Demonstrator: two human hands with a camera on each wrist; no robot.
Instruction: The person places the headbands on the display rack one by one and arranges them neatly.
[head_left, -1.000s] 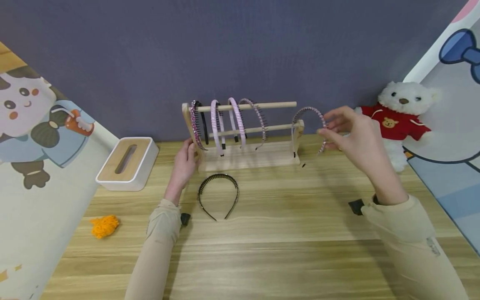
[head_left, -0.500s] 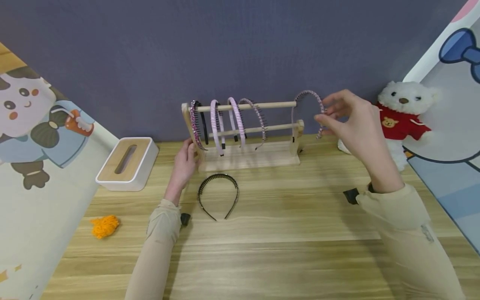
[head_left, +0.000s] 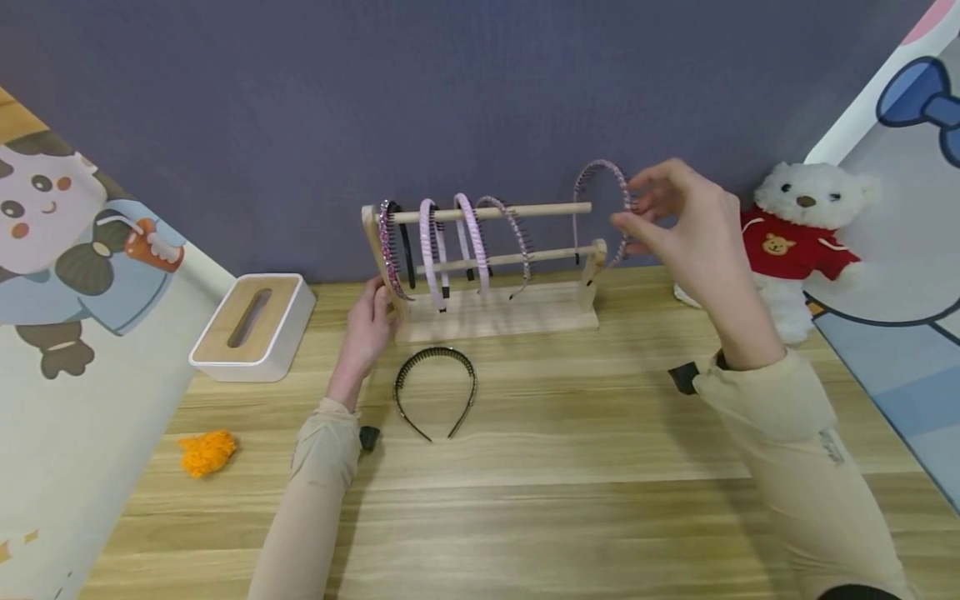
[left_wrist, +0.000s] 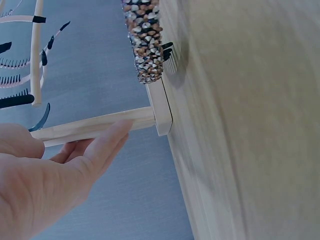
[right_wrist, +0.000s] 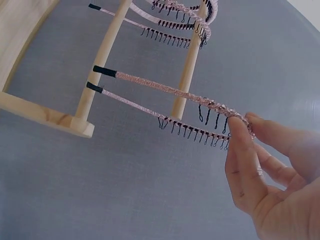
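My right hand (head_left: 693, 225) pinches a pink beaded headband (head_left: 600, 164) between thumb and fingertips at the right end of the wooden headband rack (head_left: 540, 312). In the right wrist view, the headband's (right_wrist: 150, 84) two dark-tipped ends straddle the free end of the top rod (right_wrist: 186, 75). My left hand (head_left: 367, 321) grips the rack's left side post, also visible as a wooden post (left_wrist: 95, 123) between thumb and fingers in the left wrist view. Several headbands hang along the rods, including a purple glittery headband (head_left: 387, 250) and a pale pink headband (head_left: 471, 229).
A black toothed headband (head_left: 435, 351) lies on the table before the rack; its stone-studded band (left_wrist: 142, 42) shows near the left wrist camera. At left are a tissue box (head_left: 296, 333) and an orange yarn bundle (head_left: 207, 454). A white teddy bear (head_left: 795, 250) sits at right.
My right hand has moved up and left with the pink headband, bringing it from beside the rack to the top rod's right end. The left hand has stayed on the post.
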